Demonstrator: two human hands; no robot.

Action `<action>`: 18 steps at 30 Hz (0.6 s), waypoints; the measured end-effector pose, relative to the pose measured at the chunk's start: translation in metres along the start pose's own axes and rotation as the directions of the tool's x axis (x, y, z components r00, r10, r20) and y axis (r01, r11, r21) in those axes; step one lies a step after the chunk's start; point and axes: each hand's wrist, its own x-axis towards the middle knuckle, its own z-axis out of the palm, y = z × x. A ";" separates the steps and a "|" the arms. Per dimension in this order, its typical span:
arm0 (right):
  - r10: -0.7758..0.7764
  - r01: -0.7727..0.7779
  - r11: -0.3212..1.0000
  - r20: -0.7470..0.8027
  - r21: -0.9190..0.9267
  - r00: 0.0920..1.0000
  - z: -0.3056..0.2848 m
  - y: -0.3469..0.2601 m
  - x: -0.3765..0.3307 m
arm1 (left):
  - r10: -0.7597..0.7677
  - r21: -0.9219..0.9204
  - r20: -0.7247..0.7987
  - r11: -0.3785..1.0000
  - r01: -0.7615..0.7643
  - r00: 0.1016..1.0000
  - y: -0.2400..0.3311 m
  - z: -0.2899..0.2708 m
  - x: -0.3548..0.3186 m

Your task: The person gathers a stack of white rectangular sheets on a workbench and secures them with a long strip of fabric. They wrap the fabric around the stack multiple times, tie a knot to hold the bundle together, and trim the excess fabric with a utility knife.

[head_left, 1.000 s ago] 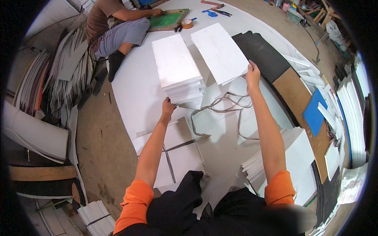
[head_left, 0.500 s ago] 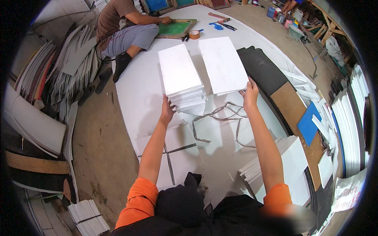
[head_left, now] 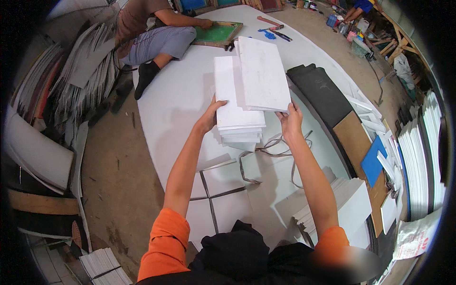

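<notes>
A tall stack of white rectangular sheets (head_left: pixel 240 118) stands in front of me, its layers unevenly lined up. My left hand (head_left: pixel 211 116) grips the stack's left edge, thumb on top and fingers mostly hidden at the side. Over the stack's right part slants a thin bundle of white sheets (head_left: pixel 266 76). My right hand (head_left: pixel 290 121) pinches that bundle at its lower right corner. Beneath my hands, a loose grey strap (head_left: pixel 273 148) lies tangled on the white work surface (head_left: pixel 175 114). Whether the bundle fully rests on the stack I cannot tell.
Closer to me lie a strapped white stack (head_left: pixel 223 190) and, right, another white stack (head_left: pixel 351 204). Dark sheets (head_left: pixel 318 90), a brown board (head_left: pixel 354 137) and a blue piece (head_left: pixel 374 161) line the right. A seated person (head_left: pixel 161 42) holds a green framed panel (head_left: pixel 218 33) beyond; pliers (head_left: pixel 281 35) lie near.
My right hand has brought the thin bundle leftward over the stack. The left hand's thumb now lies on the stack's top, and the stack sits further right in view. The tape roll is now covered.
</notes>
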 end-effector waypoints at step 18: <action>-0.158 0.149 0.977 -0.048 -0.152 0.986 -0.012 -0.030 -0.025 | 0.320 0.743 0.056 0.620 -0.253 0.946 0.045 0.034 0.023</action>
